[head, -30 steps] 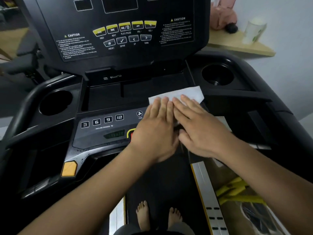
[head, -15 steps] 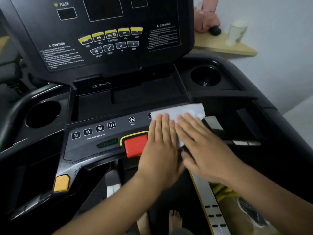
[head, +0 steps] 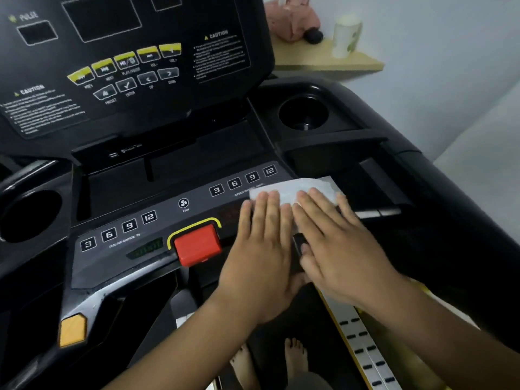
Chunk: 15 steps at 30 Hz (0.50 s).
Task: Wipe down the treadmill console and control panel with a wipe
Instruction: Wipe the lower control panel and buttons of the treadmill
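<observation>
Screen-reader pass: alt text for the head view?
Both hands, left hand and right hand, press a white wipe flat on the treadmill's control panel, right of the red stop button. Upright console behind.

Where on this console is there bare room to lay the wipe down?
Free: the flat recessed tray between the upright console and the control panel, and both cup holders. Crowded: the panel's right end, where the left hand and right hand press the wipe flat.
</observation>
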{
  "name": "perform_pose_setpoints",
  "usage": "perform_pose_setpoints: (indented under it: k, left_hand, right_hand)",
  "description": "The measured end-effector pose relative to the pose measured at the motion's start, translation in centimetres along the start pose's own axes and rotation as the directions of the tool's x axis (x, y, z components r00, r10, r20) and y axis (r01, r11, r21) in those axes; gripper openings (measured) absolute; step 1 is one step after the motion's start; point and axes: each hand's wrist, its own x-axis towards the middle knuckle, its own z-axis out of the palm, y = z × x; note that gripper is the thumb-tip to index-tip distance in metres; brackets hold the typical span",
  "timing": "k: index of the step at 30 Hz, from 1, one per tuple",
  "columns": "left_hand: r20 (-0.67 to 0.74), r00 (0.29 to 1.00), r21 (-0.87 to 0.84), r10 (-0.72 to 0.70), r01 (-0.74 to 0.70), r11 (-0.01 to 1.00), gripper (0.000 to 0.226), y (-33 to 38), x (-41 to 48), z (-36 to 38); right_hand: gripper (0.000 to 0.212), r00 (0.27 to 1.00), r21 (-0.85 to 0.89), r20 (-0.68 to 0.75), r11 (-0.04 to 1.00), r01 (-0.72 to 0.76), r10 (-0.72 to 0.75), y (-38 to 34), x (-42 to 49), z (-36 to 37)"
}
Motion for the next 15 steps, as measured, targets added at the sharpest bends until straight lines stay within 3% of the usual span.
perform_pose_setpoints:
  k: [4,9,15]
  left_hand:
    - [0.022,1.000,0.052,-0.010,0.009,0.999,0.095,-0.3,-0.4,0.4]
    - [0.018,0.994,0.107,-0.110,0.108,0.988,0.093,-0.6,2.5,-1.0]
    - [0.022,0.999,-0.008,-0.032,0.032,0.999,0.102,0.0,-1.3,0.9]
  right_hand:
    - [0.068,0.998,0.016,0.057,1.000,0.009,-0.009,0.7,0.0,0.1]
    - [0.063,1.000,0.254,0.022,0.967,-0.019,0.014,1.8,3.4,-1.1]
    - [0.065,0.995,0.176,0.025,0.981,0.087,-0.092,2.1,0.7,-0.7]
